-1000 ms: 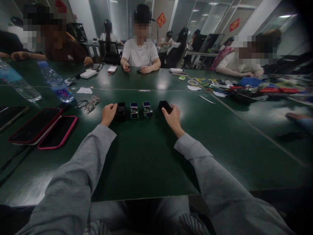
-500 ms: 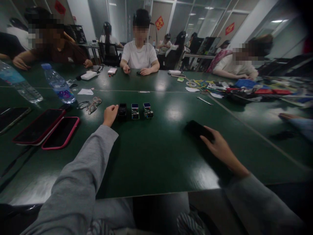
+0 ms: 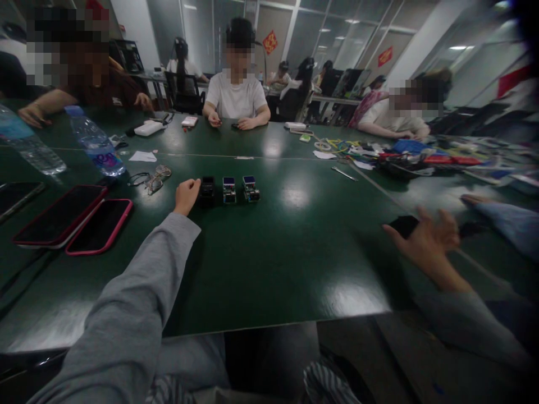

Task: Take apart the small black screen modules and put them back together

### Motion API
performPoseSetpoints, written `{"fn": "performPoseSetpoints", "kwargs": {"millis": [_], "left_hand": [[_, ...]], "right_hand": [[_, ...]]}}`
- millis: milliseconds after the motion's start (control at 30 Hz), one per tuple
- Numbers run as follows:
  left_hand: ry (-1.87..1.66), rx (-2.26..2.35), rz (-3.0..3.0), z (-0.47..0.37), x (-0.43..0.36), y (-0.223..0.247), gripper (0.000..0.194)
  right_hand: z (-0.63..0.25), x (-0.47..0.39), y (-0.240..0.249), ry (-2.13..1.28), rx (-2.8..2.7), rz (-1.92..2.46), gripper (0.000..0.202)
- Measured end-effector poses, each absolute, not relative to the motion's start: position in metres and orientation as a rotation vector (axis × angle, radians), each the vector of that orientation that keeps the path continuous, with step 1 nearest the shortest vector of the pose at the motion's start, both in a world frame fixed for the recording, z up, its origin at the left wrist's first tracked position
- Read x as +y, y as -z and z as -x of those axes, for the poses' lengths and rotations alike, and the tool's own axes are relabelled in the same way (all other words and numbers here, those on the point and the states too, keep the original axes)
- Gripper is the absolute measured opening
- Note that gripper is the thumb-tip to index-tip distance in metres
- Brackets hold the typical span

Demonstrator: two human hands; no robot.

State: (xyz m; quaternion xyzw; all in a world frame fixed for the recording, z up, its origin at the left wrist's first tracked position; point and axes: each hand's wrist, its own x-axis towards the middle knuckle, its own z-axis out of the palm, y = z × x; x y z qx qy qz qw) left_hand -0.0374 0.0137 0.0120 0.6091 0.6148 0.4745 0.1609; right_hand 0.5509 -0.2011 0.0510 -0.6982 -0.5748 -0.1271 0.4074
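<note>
My left hand (image 3: 186, 196) rests on the green table with its fingers curled. Its fingertips come up against the left side of a small black boxy device (image 3: 208, 188); whether anything lies inside the fingers is hidden. To the right of that device stand two small circuit boards with screens, one (image 3: 229, 189) in the middle and another (image 3: 251, 189) at the end of the row. Far to the right, my right hand (image 3: 429, 244) is smeared by motion. A flat black phone-like object (image 3: 405, 226) shows between its thumb and fingers, partly covered by the hand.
Left: water bottles (image 3: 97, 143), phones (image 3: 101, 226) in pink-red cases and eyeglasses (image 3: 158, 179). A tangle of cables (image 3: 337, 145) and a metal tool (image 3: 344, 173) lie at the right back. Another person's sleeve (image 3: 511, 221) reaches in from the right; a person in white (image 3: 238, 98) sits opposite.
My right hand has swung to the right with the black phone-like object, towards the other person's hand. My left hand stays beside the black device. The whole view has shifted slightly.
</note>
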Motion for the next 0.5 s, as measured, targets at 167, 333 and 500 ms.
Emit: {"fn": "performPoseSetpoints", "kwargs": {"millis": [167, 333, 500], "left_hand": [[-1.36, 1.738, -1.721, 0.038, 0.013, -0.012, 0.041], [-1.366, 1.694, -1.744, 0.038, 0.014, -0.011, 0.042], [-1.346, 1.701, -1.718, 0.037, 0.013, -0.014, 0.042]], "right_hand": [[-0.387, -0.134, -0.033, 0.23, -1.76, 1.662, 0.069], [-0.262, -0.075, -0.024, 0.082, -2.078, 1.386, 0.069], [-0.25, -0.047, -0.025, 0.077, -2.129, 1.358, 0.056]]}}
